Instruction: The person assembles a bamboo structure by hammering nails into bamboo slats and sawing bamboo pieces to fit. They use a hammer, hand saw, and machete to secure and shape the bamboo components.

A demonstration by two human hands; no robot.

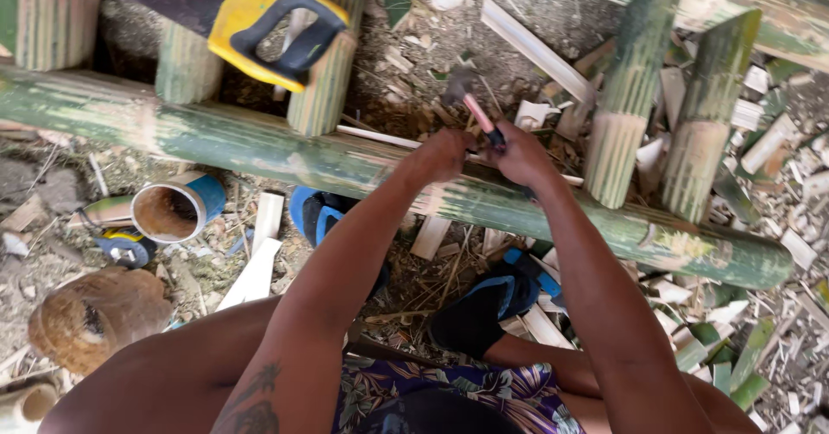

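Hammer sits in the right hand, fingers wrapped tight round the lower end of its pink-and-dark handle; the grey head points up and away to the far left, above the hand and over the chip-strewn ground beyond. Handle axis runs diagonal, from the right hand near the body up-left to the head. Left hand is just beside the right, touching or nearly so, fingers curled down against the top of the long green bamboo pole; whether they pinch something small there cannot be told, the knuckles hide it. A thin pale sliver lies along the pole's top, leading in to the left hand from the left. The pole's long axis crosses the view from upper left to lower right, and both hands sit on it about midway, so the hammer head hangs just beyond the pole, on its far side from the person. Right hand is the nearer one to the hammer head; left is the nearer one to the sliver. Two upright bamboo posts stand to the right of the hands, behind the pole. A yellow-handled saw rests on bamboo stubs well apart, upper left. Blue sandals and feet are below the pole among offcuts.
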